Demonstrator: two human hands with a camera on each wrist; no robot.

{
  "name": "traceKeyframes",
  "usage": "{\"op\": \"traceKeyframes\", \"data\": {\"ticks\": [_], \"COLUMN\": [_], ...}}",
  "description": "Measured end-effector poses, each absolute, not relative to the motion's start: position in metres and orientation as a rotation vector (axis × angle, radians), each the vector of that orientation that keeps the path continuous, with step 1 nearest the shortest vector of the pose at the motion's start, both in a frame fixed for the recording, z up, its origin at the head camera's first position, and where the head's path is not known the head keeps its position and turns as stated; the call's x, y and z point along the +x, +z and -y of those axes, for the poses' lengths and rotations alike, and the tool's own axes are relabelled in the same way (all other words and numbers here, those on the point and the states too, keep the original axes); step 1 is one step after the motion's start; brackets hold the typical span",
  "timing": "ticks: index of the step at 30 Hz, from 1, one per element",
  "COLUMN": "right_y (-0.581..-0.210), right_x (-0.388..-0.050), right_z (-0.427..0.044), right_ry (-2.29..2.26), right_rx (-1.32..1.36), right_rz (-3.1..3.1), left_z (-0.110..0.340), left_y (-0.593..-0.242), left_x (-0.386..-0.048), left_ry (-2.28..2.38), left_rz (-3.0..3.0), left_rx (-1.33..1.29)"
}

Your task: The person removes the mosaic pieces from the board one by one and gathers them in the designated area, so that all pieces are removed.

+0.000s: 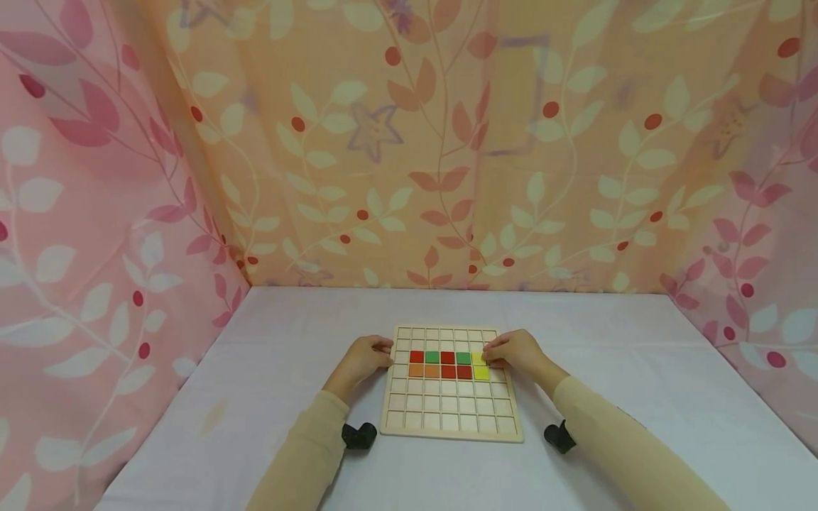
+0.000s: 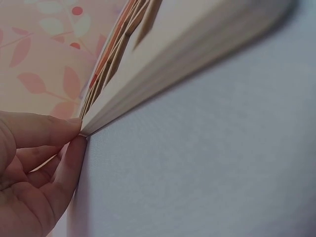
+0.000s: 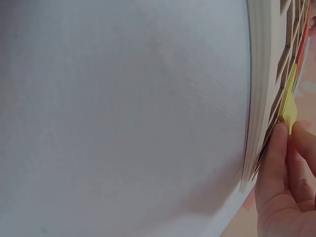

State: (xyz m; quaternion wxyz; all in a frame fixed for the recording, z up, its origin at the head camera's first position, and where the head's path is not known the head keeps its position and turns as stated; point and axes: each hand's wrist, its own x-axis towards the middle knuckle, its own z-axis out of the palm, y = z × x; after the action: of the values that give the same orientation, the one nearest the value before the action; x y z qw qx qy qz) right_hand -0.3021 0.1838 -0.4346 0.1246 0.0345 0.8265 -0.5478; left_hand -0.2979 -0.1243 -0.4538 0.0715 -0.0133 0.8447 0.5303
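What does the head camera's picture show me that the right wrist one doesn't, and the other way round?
Only the head view shows the whole wooden board with its two rows of five coloured tiles, plus both sleeves with a black object by each.

Only the right wrist view shows, close up from the side, how the fingertips pinch a yellow tile, along with the thick right side of the board.

Both share the right hand at that tile, part of the board, the white table and the patterned cloth.
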Motion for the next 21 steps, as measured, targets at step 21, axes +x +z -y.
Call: {"op": "traceKeyframes", "data": {"ticks": [21], "right_y": [-0.4337], "right_x": [-0.2985], "right_z": [-0.1791], "right_ry": [-1.57], "right_rx": [0.107], "right_rz": [-2.452], "left_z": [0.123], "left_y": [-0.4556], "left_x": [-0.2977], "left_ry": [1.627], "left_rz": [-2.513], "left_rx": [-0.052]}}
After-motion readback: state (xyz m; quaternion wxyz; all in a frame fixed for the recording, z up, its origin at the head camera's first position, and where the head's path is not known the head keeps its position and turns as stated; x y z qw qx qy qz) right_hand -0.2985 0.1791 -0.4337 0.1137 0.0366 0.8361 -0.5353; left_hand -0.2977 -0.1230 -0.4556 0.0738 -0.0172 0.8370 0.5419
